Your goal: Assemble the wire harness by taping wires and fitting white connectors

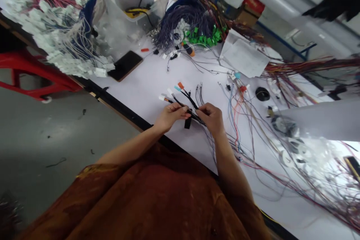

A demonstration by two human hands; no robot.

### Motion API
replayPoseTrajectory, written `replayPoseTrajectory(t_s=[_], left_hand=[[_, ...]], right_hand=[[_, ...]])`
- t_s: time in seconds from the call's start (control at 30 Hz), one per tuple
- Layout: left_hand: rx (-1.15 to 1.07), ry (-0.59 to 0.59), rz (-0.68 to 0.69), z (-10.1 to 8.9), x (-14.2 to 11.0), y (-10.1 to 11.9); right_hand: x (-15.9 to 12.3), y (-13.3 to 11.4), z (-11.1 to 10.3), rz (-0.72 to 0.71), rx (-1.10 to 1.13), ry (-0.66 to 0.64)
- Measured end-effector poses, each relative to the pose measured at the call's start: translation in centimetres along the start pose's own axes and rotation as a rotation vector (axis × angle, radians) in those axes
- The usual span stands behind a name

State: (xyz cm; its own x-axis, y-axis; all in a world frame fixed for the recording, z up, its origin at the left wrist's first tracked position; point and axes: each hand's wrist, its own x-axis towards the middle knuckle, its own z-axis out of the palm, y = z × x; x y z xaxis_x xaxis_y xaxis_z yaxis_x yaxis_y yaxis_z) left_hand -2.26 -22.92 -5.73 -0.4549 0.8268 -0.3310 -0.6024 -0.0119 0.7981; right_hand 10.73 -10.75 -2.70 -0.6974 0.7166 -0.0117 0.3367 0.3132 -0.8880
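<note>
Both my hands grip one wire harness (pixel 192 101) above the white tabletop. My left hand (pixel 172 115) pinches its black-wrapped branches, and my right hand (pixel 210 117) closes on them a little farther right. A short strip of black tape (pixel 188 123) hangs down between the hands. Past my fingers the branches fan out to small connectors: a white connector (pixel 162 98), a light blue connector (pixel 177 88) and an orange connector (pixel 180 85). Loose grey wires with metal terminals (pixel 199 89) lie just beyond my right hand. The harness's long wires run off to the lower right.
A phone (pixel 126 66) lies near the table's left edge, by a heap of white connectors (pixel 64 52). Purple wires with green connectors (pixel 205 36), paper sheets (pixel 243 54) and a black tape roll (pixel 262 93) are farther back. A red stool (pixel 33 75) stands left.
</note>
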Motion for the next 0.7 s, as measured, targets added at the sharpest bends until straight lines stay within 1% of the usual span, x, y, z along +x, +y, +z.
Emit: replayPoseTrajectory(t_s=[0.13,0.27,0.37,0.43,0.5,0.57,0.7], left_hand=[[0.033,-0.071,0.039,1.3,1.4,0.6],[0.123,-0.119,0.079,1.5,1.7,0.5],[0.165,-0.156,0.078,1.3,1.7,0.4],[0.164,-0.165,0.076,1.2,1.8,0.4],[0.167,-0.156,0.099,1.3,1.8,0.5],[0.187,-0.158,0.12,1.3,1.8,0.6],[0.251,-0.214,0.093,1.3,1.9,0.7]], right_hand=[[-0.7,-0.2,0.0,0.038,0.026,0.033],[-1.0,-0.5,0.1,-0.022,-0.021,0.059],[-1.1,-0.6,-0.1,-0.061,-0.046,0.035],[-0.9,-0.5,-0.2,-0.036,-0.02,0.001],[-0.7,-0.4,-0.1,0.012,0.023,-0.034],[-0.6,-0.3,0.1,0.032,0.044,-0.061],[-0.5,-0.7,0.2,-0.017,-0.03,-0.079]])
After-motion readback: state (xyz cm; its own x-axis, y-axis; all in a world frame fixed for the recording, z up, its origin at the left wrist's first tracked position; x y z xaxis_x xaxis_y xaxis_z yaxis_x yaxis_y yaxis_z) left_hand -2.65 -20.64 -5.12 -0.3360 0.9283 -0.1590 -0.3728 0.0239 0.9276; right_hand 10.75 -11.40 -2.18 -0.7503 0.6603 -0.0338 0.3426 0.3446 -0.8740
